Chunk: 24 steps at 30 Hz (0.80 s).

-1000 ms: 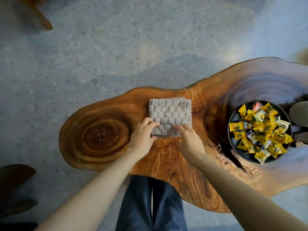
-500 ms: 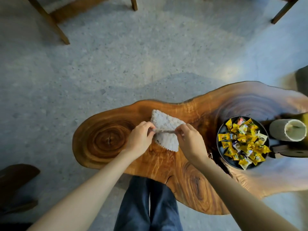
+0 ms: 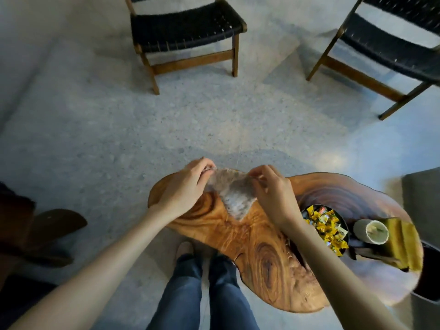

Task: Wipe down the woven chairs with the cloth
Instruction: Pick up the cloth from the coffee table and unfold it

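Holding: one cloth point(image 3: 234, 198), pale and nubbly, raised above the table point(image 3: 252, 248) and hanging in a soft point between the two hands. Whether its lower tip touches the wood cannot be told.

Left hand point(image 3: 188, 186): fingers and thumb pinched on the cloth's upper left corner.

Right hand point(image 3: 273, 194): fingers pinched on the upper right corner.

Woven chairs, two in view: chair one point(image 3: 185, 29), black seat and wooden frame, across the floor ahead. Chair two point(image 3: 392, 44), same make, to the right. Both stand well apart from the hands and the cloth.

Also on the table: a dark bowl of yellow-wrapped sweets point(image 3: 326, 227), just beside the right wrist.

Status, as judged: cloth in hand and apparently being opened out. It touches neither chair, so all the wiping is left to do, seats, backs and frames alike.
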Motion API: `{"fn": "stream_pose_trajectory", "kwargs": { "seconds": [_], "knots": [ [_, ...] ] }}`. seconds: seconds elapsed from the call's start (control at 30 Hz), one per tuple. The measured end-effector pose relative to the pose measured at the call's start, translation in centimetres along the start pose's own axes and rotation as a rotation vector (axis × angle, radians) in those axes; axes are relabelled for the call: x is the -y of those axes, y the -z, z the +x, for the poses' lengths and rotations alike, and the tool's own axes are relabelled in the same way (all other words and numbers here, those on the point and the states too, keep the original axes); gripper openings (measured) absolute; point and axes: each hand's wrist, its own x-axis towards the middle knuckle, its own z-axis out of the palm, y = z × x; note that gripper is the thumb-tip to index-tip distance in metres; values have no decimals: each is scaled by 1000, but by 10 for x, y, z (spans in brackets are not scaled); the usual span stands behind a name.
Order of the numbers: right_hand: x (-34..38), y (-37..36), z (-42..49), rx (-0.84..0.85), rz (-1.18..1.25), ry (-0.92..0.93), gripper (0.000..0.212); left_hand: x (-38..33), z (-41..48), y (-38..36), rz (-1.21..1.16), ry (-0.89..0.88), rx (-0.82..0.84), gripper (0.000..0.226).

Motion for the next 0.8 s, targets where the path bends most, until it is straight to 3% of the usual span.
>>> {"fn": "stream_pose_trajectory", "kwargs": {
  "seconds": [0.2,0.4,0.63,0.8],
  "knots": [
    [66,-33,24,66,9,104,11,34,-26,80,114,-78,-15,15],
    [129,-102,65,100,-18,138,12,121,-39,153,165,-45,27,20],
    [193,-190,126,61,-50,67,15,253,-36,257,223,75,39,23],
    [231,-230,169,60,-52,21,15,309,-7,308,199,98,33,22]
  ]
}}
